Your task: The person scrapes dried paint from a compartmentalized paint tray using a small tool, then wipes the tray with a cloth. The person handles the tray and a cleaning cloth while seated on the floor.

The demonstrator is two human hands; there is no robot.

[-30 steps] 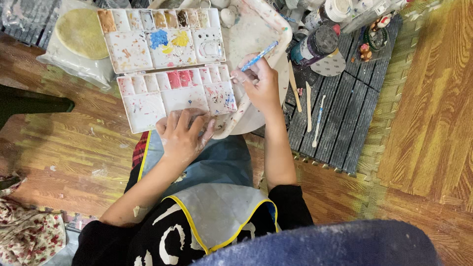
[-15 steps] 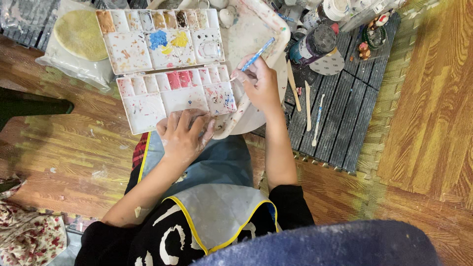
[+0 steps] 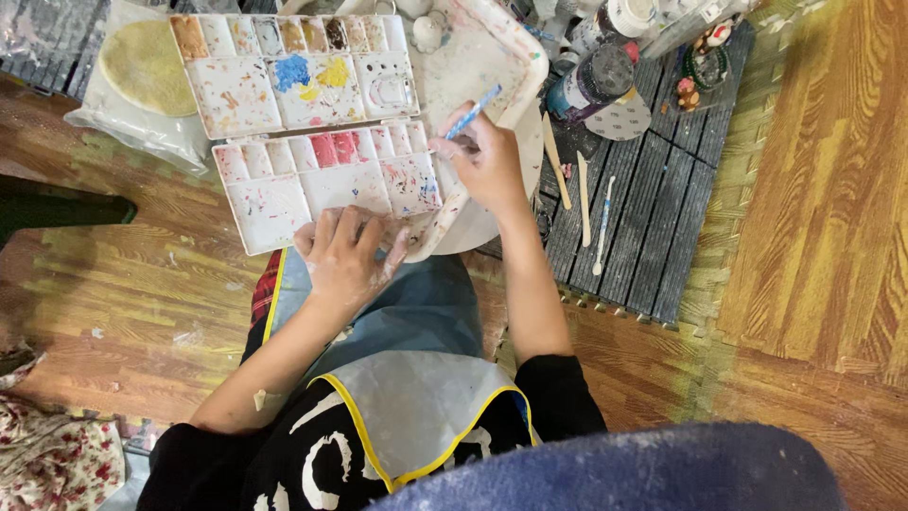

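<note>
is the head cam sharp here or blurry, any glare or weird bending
Head view: mostly sharp, the right hand with its blue brush and the left hand on the paint palette read clearly; light is soft and even, no hard shadows or glare; wide-lens bending tilts the floorboards at the edges; the blue shape at the bottom is out of focus.

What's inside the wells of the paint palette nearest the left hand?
The near palette holds pink and red paint in its middle wells and speckled smears in the mixing areas. The left hand covers its near edge.

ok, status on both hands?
Right hand pinching blue brush over the white piece. Left hand resting at the lower palette edge. Nothing in the way.
</note>
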